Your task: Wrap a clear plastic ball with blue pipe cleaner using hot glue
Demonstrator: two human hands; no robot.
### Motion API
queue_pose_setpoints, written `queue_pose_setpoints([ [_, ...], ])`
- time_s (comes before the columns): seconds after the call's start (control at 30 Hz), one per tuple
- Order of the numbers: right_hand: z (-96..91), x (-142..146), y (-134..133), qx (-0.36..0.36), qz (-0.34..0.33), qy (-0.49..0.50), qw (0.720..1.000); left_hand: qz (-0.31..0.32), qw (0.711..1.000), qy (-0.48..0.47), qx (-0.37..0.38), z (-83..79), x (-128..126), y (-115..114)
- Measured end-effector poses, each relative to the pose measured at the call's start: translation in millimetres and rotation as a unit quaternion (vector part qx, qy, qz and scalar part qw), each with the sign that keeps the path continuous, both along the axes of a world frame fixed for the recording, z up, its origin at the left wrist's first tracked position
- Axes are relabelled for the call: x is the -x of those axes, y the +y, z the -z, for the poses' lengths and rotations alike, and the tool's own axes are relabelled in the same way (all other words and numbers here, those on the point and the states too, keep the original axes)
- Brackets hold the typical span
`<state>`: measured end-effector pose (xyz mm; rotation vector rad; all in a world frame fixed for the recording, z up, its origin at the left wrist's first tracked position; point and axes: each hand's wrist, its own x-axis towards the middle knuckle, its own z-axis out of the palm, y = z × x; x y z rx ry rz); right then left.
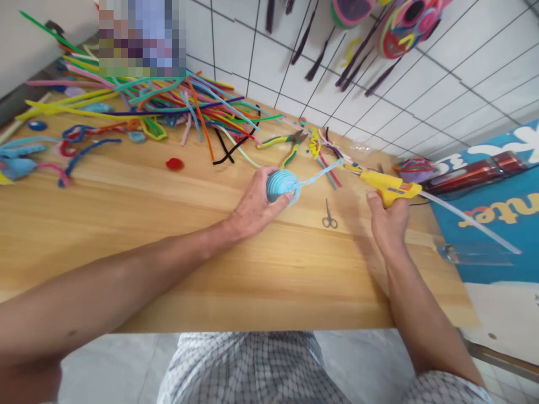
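My left hand [255, 209] is closed around a light-blue ball [278, 185] wound from pipe cleaner, its coils showing as stripes. From the ball a loose blue pipe cleaner end [322, 173] sticks out to the right. My right hand [389, 221] grips a yellow hot glue gun [389, 186] by its handle, nozzle pointing left toward that loose end but apart from it. A long whitish glue stick [471, 220] juts from the gun's back. Between my hands, small scissors [329, 216] lie on the wooden table [252, 280].
Many coloured pipe cleaners [168, 106] are heaped at the back left. Pliers with yellow-green handles [288, 143] lie behind the ball. A red piece [174, 164] and a blue figure [17, 163] lie to the left. A dark red cylinder [475, 174] is at the right.
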<state>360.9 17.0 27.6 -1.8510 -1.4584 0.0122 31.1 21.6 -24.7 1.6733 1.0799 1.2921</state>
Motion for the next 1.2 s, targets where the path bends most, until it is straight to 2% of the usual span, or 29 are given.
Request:
queue_pose_setpoints([
  [0.07, -8.9, 22.8, -10.5, -0.018, -0.018, 0.010, 1.000, -0.001, 1.000, -0.002, 0.002, 0.5, 0.7, 0.1],
  [0.17, -14.8, 55.5, -20.5, 0.000, -0.059, -0.015, 0.998, -0.003, 1.000, 0.007, 0.004, -0.2, 1.4, -0.4],
  [0.33, -5.7, 82.3, -22.1, 0.006, -0.083, -0.065, 0.994, -0.002, 1.000, 0.022, -0.001, -3.3, 1.6, -1.2],
  [0.6, 3.7, 86.4, -22.5, 0.003, -0.115, -0.067, 0.991, 0.005, 0.999, 0.037, -0.030, -4.3, 1.8, -3.1],
  [1.2, 5.5, 88.7, -23.0, 0.009, -0.098, -0.112, 0.989, 0.015, 0.999, 0.048, -0.006, -10.7, 2.2, -5.4],
])
